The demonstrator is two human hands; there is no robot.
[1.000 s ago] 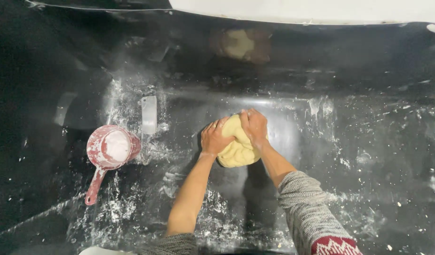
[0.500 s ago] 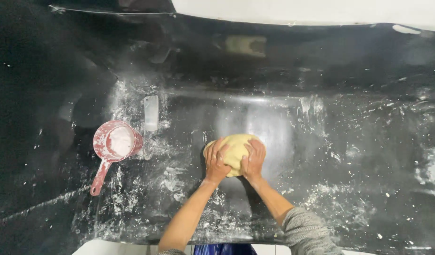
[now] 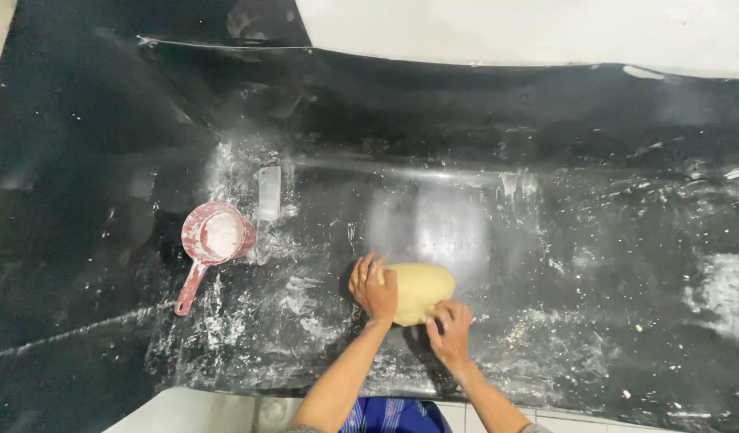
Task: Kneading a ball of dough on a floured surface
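We are working a pale yellow lump of dough (image 3: 422, 290), which is lying on the dark, flour-dusted bench (image 3: 594, 265) near its front edge, roughly in the middle of the view. The lump is rounded and smooth on top, wider than it is deep.

Our left hand (image 3: 373, 289) is pressing against the left end of the dough, fingers spread and curled over its edge, so it is gripping the lump from that side. Our right hand (image 3: 448, 327) is sitting at the front right of the dough, fingers bent and touching its near edge; it is gripping the dough there too, though we cannot tell how firmly. The dough is lying between the two hands, mostly beyond the right one and just right of the left one. Both forearms are reaching in from the bottom of the view.

Flour is smeared across the bench in streaks around the dough, thickest to the left and in front of it. Well to the left, a red scoop (image 3: 211, 240) with a long handle is resting on the bench, holding white flour. Just beside it, a flat metal scraper (image 3: 268, 194) is lying on the floured surface. A heavier patch of flour (image 3: 726, 293) is sitting at the far right of the bench, well apart from the dough.
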